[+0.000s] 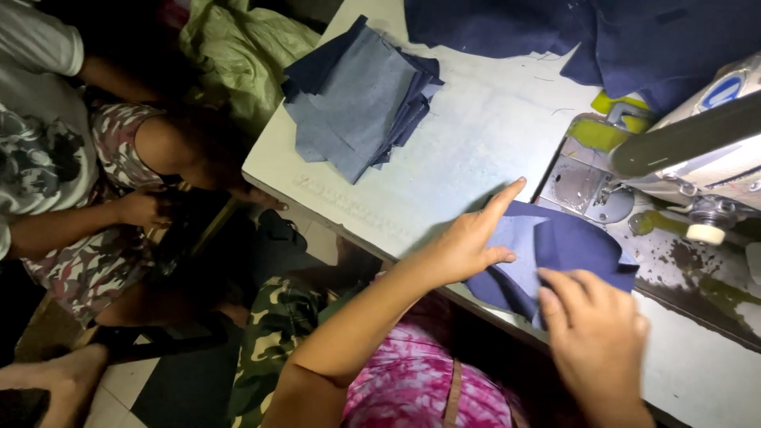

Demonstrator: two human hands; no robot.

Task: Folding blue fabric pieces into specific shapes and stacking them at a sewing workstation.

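A small piece of dark blue cloth [567, 250] lies on the white sewing table [476, 135], partly folded, just in front of the sewing machine [697, 150]. My left hand [476, 238] rests flat on its left part, index finger stretched toward the machine. My right hand [594, 329] presses on its near edge with spread fingers. Neither hand grips the cloth.
A stack of cut blue-grey fabric pieces [361, 99] sits at the table's far left. More dark blue cloth [618, 36] lies at the back. Another person [87, 182] in patterned clothes sits on the floor to the left, next to a green sack [238, 55].
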